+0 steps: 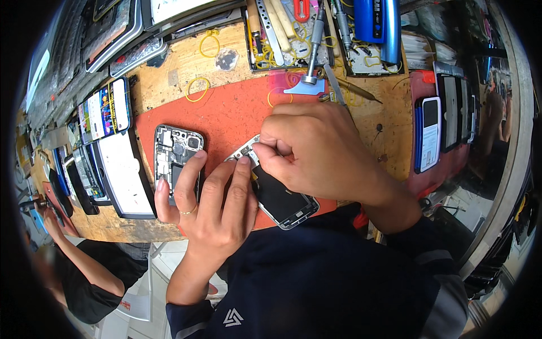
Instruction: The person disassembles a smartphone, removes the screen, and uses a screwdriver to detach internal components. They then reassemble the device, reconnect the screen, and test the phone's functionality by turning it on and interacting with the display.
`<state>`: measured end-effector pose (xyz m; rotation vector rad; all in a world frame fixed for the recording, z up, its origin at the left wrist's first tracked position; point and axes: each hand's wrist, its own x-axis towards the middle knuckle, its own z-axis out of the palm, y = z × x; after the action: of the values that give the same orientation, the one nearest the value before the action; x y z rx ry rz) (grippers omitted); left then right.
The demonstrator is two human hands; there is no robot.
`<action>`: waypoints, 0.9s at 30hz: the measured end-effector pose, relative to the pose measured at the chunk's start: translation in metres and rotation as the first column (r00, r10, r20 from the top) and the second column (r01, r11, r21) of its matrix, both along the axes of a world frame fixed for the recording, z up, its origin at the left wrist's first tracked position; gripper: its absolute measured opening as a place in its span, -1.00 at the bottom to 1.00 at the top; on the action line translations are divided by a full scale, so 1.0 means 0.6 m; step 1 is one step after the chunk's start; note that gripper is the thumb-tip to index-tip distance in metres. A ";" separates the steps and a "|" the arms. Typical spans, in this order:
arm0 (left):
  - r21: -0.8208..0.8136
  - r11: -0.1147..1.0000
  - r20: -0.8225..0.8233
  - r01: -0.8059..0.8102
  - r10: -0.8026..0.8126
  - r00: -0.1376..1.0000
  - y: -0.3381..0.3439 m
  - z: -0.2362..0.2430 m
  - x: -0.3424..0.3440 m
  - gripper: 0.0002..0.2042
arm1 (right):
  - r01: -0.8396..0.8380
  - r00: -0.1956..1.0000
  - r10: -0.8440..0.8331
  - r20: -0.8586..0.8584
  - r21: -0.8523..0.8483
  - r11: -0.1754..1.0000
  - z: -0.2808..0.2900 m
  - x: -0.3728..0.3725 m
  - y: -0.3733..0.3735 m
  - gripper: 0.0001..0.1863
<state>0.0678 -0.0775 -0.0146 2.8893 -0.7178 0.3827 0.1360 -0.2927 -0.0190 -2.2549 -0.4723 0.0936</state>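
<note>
An opened phone body [169, 148] with bare inner parts lies on the red mat [231, 101]. To its right, a phone display assembly [285, 206] rests at a slant, its black backing facing up. My left hand [217, 206] spreads over both: two fingertips press by the display's upper edge, while other fingers reach over the opened phone body. My right hand [307, 150] is closed in a pinch at the display's upper end. Whatever sits between its thumb and finger is hidden.
Rubber bands [197, 89] and a blue scraper [307, 86] lie beyond the mat, before a tray of tools [276, 34]. Phones stand along the left, near a white box [127, 178]; a blue-edged phone [428, 134] is at right. Another person's arm [84, 257] shows at lower left.
</note>
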 end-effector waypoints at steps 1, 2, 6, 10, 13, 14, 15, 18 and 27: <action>-0.009 1.000 -0.010 0.001 -0.001 1.000 0.001 0.002 -0.001 -0.69 | -0.001 1.000 0.001 -0.003 0.002 1.000 0.000 0.000 0.000 -0.76; -0.018 1.000 -0.020 0.001 -0.001 1.000 0.001 0.003 -0.001 -0.67 | -0.002 1.000 0.002 -0.002 0.004 1.000 -0.001 0.000 0.000 -0.76; -0.007 1.000 -0.001 0.018 -0.018 1.000 0.000 0.003 -0.003 -0.68 | -0.013 1.000 0.013 0.009 0.011 1.000 -0.002 0.002 -0.001 -0.79; 0.016 0.999 0.021 0.032 -0.032 0.999 -0.001 -0.003 0.000 -0.71 | -0.021 1.000 0.021 -0.012 -0.003 1.000 0.001 0.001 -0.002 -0.81; 0.022 0.999 0.029 0.037 -0.037 0.999 -0.001 -0.003 0.001 -0.71 | -0.023 0.999 0.023 -0.030 -0.004 1.000 0.003 0.002 -0.002 -0.81; 0.025 0.999 0.031 0.036 -0.036 0.999 -0.002 -0.002 0.000 -0.71 | -0.026 0.999 0.026 -0.031 0.000 1.000 0.003 0.002 -0.002 -0.81; 0.027 0.999 0.038 0.037 -0.038 0.999 -0.002 -0.001 -0.001 -0.71 | -0.030 0.999 0.030 -0.019 -0.002 1.000 0.003 0.003 -0.002 -0.81; 0.034 0.999 0.048 0.028 -0.030 0.998 -0.004 0.002 -0.004 -0.71 | -0.039 0.999 0.039 0.001 -0.004 0.999 0.002 0.004 -0.002 -0.82; 0.041 0.999 0.032 0.008 -0.010 0.999 -0.001 -0.001 -0.002 -0.69 | -0.063 0.998 0.063 -0.019 -0.032 0.997 0.004 0.007 -0.004 -0.81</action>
<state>0.0666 -0.0781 -0.0151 2.9230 -0.7520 0.4188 0.1401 -0.2953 -0.0166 -2.2697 -0.5359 0.1549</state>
